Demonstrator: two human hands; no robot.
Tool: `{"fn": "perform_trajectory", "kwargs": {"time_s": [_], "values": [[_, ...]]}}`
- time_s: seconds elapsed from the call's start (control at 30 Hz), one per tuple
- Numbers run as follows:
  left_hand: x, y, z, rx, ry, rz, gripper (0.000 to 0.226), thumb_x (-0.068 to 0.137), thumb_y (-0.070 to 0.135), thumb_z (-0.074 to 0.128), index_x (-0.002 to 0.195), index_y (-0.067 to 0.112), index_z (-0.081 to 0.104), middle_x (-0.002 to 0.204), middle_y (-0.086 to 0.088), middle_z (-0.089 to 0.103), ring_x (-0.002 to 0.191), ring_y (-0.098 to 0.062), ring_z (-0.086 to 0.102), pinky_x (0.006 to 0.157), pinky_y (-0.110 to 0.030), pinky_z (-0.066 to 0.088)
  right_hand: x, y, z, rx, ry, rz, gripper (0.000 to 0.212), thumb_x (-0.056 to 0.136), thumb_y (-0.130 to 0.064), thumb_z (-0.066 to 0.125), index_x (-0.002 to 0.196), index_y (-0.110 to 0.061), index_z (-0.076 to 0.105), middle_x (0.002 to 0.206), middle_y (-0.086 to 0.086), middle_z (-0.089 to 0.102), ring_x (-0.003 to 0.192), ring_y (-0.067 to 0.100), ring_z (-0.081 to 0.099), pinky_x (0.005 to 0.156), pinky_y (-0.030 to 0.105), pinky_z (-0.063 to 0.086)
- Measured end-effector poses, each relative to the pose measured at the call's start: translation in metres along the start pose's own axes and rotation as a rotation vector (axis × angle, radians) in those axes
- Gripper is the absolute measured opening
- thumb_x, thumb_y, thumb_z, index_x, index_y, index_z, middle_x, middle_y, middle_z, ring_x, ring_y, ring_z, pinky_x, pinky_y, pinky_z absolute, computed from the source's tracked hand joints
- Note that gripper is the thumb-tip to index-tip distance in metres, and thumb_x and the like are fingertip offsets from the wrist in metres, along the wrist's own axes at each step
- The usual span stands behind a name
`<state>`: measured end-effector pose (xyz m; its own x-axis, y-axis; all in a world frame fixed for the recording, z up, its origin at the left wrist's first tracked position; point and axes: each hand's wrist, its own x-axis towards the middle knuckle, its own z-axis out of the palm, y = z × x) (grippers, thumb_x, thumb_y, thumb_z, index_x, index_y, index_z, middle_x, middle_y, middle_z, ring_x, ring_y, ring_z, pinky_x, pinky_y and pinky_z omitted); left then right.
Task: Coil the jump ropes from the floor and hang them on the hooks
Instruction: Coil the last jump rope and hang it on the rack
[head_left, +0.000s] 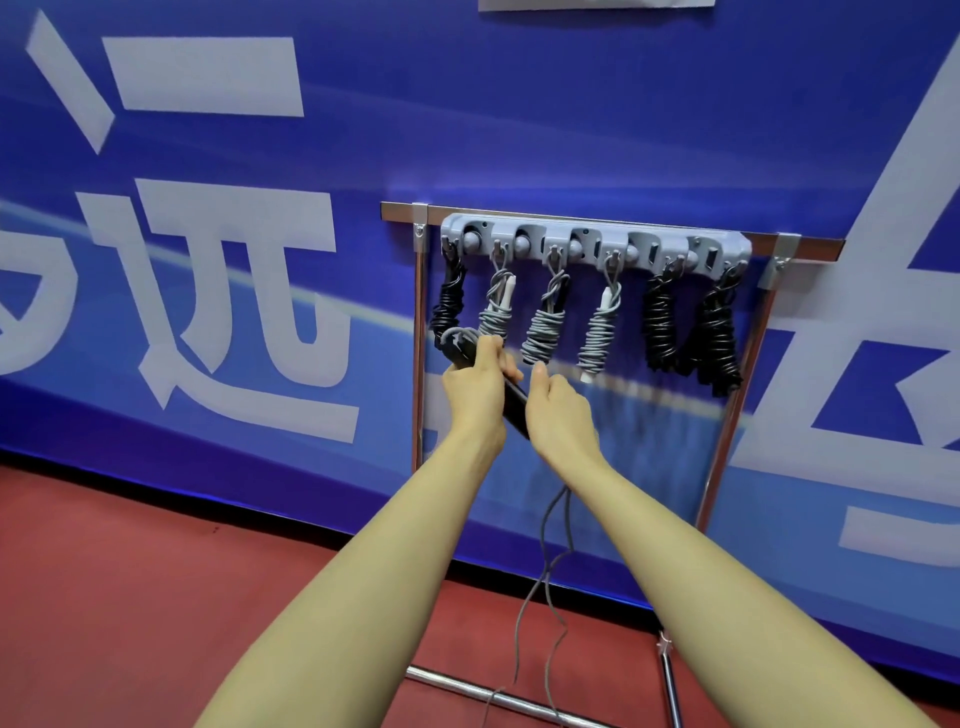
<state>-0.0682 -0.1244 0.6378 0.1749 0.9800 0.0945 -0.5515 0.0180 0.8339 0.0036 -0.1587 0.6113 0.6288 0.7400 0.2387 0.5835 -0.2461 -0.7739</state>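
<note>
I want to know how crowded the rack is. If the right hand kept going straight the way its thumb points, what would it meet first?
Probably the grey coiled rope on the third hook, just above the right hand; depth is unclear.

You've got one view only, a wide-angle head cam looking fwd and slightly down over both forearms at the grey hook rack (595, 243), which sits just right of centre, roughly an arm's reach off. Behind the rack a blue banner wall (363, 156) fills the upper frame; below the rack the red floor (130, 597) runs across the bottom, w/ the chrome stand frame (418, 332) around the rack. No 2nd cam, so no shared overlap.
</note>
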Motion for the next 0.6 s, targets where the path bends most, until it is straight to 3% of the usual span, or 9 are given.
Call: {"fn": "perform_trajectory", "kwargs": {"time_s": [0.1, 0.37, 0.5, 0.6], "values": [[0.002, 0.0, 0.003, -0.19, 0.034, -0.075, 0.033, 0.086, 0.008, 0.052, 0.055, 0.012, 0.041, 0.043, 0.002, 0.038, 0.045, -0.014, 0.038, 0.054, -0.027, 0.038, 0.0, -0.001, -0.001, -0.161, 0.038, -0.085, 0.06, 0.101, -0.05, 0.01, 0.105, -0.011, 0.056, 0.103, 0.009, 0.063, 0.095, 0.028, 0.054, 0.075, 0.038, 0.038], [0.006, -0.002, -0.002, -0.444, 0.053, -0.221, 0.043, 0.086, 0.01, 0.06, 0.05, 0.012, 0.037, 0.041, 0.0, 0.037, 0.038, -0.014, 0.037, 0.051, -0.028, 0.038, 0.002, 0.001, 0.001, -0.296, 0.071, -0.093, 0.065, 0.098, -0.056, 0.011, 0.112, -0.011, 0.054, 0.101, 0.012, 0.063, 0.093, 0.033, 0.057, 0.07, 0.037, 0.038], [0.005, -0.005, -0.008, -0.498, 0.047, -0.258, 0.038, 0.086, 0.01, 0.059, 0.053, 0.012, 0.039, 0.043, 0.001, 0.039, 0.038, -0.013, 0.039, 0.053, -0.027, 0.039, 0.003, 0.001, -0.001, -0.188, 0.008, -0.026, 0.064, 0.101, -0.049, 0.014, 0.089, -0.008, 0.06, 0.086, 0.006, 0.057, 0.079, 0.026, 0.048, 0.067, 0.034, 0.038], [0.004, -0.006, -0.008, -0.568, 0.069, -0.243, 0.041, 0.086, 0.011, 0.055, 0.051, 0.015, 0.035, 0.044, 0.003, 0.032, 0.038, -0.013, 0.033, 0.052, -0.027, 0.039, 0.006, 0.0, 0.003, 0.027, 0.07, 0.043, 0.062, 0.099, -0.054, 0.019, 0.07, -0.009, 0.051, 0.081, 0.011, 0.063, 0.077, 0.031, 0.061, 0.073, 0.041, 0.053]]}}
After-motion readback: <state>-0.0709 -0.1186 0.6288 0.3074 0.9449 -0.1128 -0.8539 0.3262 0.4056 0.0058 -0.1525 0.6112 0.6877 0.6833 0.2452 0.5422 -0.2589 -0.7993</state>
